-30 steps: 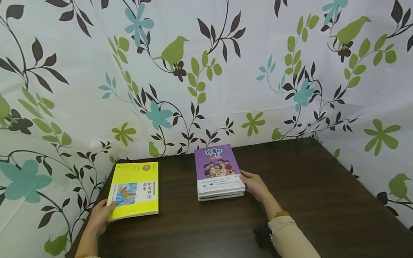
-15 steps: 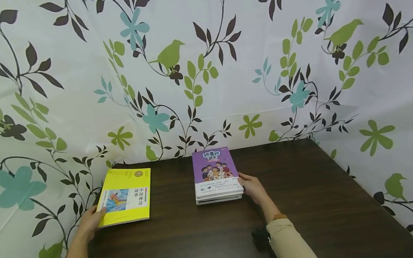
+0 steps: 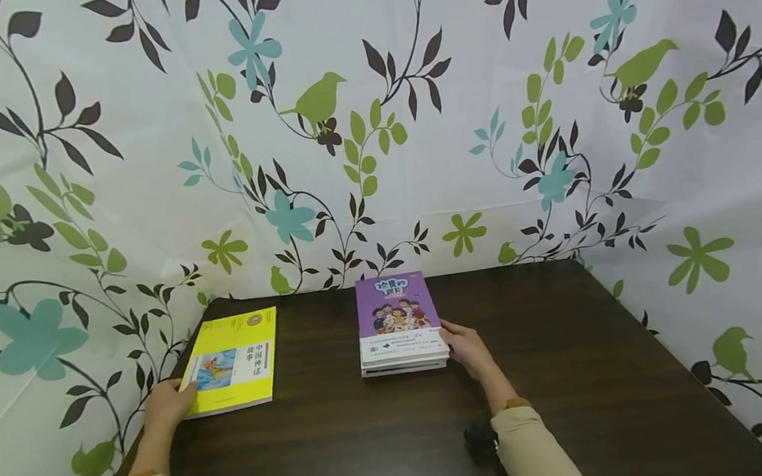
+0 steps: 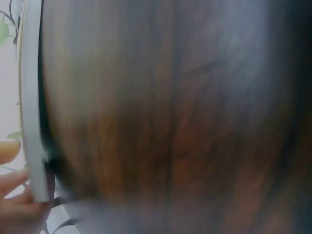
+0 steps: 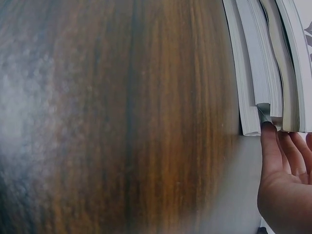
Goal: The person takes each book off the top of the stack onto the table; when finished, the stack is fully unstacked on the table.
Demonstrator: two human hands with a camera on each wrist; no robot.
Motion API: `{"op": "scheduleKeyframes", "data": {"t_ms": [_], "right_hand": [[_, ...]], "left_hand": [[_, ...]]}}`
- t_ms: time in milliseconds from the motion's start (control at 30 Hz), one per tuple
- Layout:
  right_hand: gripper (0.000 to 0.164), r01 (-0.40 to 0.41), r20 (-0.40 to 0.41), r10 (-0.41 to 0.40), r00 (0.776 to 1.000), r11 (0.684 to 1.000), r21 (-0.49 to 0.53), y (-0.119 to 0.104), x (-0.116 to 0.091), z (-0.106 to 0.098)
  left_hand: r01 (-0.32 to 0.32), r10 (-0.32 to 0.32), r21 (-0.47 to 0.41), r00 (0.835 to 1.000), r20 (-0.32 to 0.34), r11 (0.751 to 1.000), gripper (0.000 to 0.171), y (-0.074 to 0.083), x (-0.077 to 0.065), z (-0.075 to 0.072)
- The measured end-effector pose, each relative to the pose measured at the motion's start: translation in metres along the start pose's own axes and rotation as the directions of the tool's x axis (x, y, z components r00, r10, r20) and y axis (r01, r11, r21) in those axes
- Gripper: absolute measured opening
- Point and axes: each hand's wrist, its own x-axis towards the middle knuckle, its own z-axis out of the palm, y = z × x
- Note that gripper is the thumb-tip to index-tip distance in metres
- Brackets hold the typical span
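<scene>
Counted: two hands, both mine; two front covers in view; one dark wood-grain table (image 3: 584,386); two pale sleeves (image 3: 538,447). The yellow book (image 3: 232,363), titled 中国神话故事, lies at the table's far left. My left hand (image 3: 169,404) pinches its lower-left edge, thumb on the cover. The second cover belongs to a purple-and-white book (image 3: 398,316) topping a stack (image 5: 261,58) near the table's far edge, well apart from the yellow one. My right hand (image 3: 469,350) is at the stack's right side, fingers extended, tips touching the edges rather than wrapped round them. I count four page blocks in the right wrist view.

Hidden or unclear: the lower covers of the stack are concealed; its upper side runs out of the right wrist view, so the count may be short. The left wrist view is blurred and shows only a page edge and part of my hand; I cannot tell whether the yellow book lies fully flat. Small cover print is illegible.

Differences: against one second ago, the gap between yellow book and stack is wider, the yellow book having shifted left and slanted slightly more. My right hand's contact with the stack appears unchanged.
</scene>
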Motion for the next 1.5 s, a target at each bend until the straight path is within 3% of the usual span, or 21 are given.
{"op": "scheduleKeyframes", "data": {"t_ms": [133, 233, 600, 800, 1100, 1367, 1500], "right_hand": [[0.045, -0.005, 0.002, 0.005, 1.000, 1.000, 0.010, 0.000, 0.001, 0.001], [0.045, -0.017, 0.007, 0.017, 1.000, 1.000, 0.017, -0.001, 0.002, 0.001], [0.046, -0.005, 0.018, 0.005, 1.000, 1.000, 0.010, -0.003, -0.001, -0.001], [0.045, -0.009, 0.011, 0.009, 1.000, 1.000, 0.001, -0.002, -0.002, -0.002], [0.044, 0.002, 0.020, -0.002, 1.000, 1.000, 0.010, -0.003, -0.002, 0.000], [0.044, -0.001, 0.008, 0.001, 1.000, 1.000, -0.017, -0.003, -0.001, 0.000], [0.045, -0.009, 0.009, 0.009, 1.000, 1.000, 0.000, -0.003, -0.002, 0.001]], "left_hand": [[0.006, -0.011, -0.054, 0.996, -0.090, 0.999, 0.055, 0.009, -0.006, 0.002], [-0.004, -0.006, -0.089, 0.993, -0.118, 0.996, 0.055, 0.019, -0.009, 0.002], [-0.077, 0.078, -0.196, 0.997, -0.002, 0.978, 0.076, 0.057, -0.016, -0.002], [-0.048, 0.053, -0.277, 0.999, 0.011, 0.960, 0.083, 0.070, -0.020, 0.002], [0.007, 0.064, -0.486, 0.989, 0.130, 0.874, 0.089, 0.082, -0.031, 0.017], [0.015, 0.105, -0.612, 0.982, 0.160, 0.791, 0.084, 0.102, -0.036, 0.036], [0.004, 0.139, -0.640, 0.975, 0.172, 0.769, 0.081, 0.114, -0.035, 0.041]]}}
